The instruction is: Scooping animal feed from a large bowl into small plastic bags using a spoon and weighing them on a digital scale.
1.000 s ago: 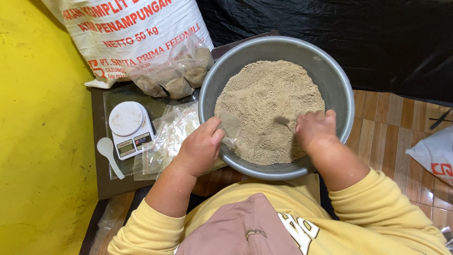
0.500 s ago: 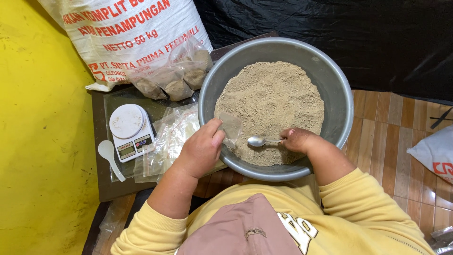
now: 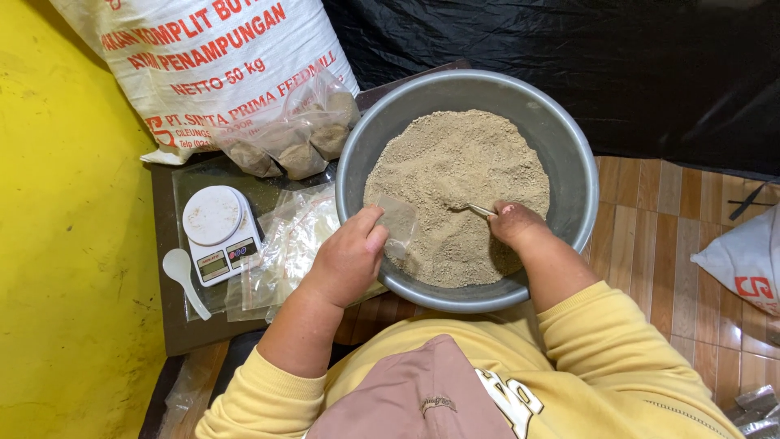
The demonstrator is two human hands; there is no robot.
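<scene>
Seen from above: dark low table against a yellow wall, black sheeting behind, wood-patterned floor tiles to the right. On the table, grey basin heaped with tan meal. Left hand pinching a small clear bag at the basin's near rim; right hand closed around a metal spoon, bowl buried in the meal. Beside the basin: white kitchen scale, white plastic spoon, loose clear bags, filled packets, big printed sack.
</scene>
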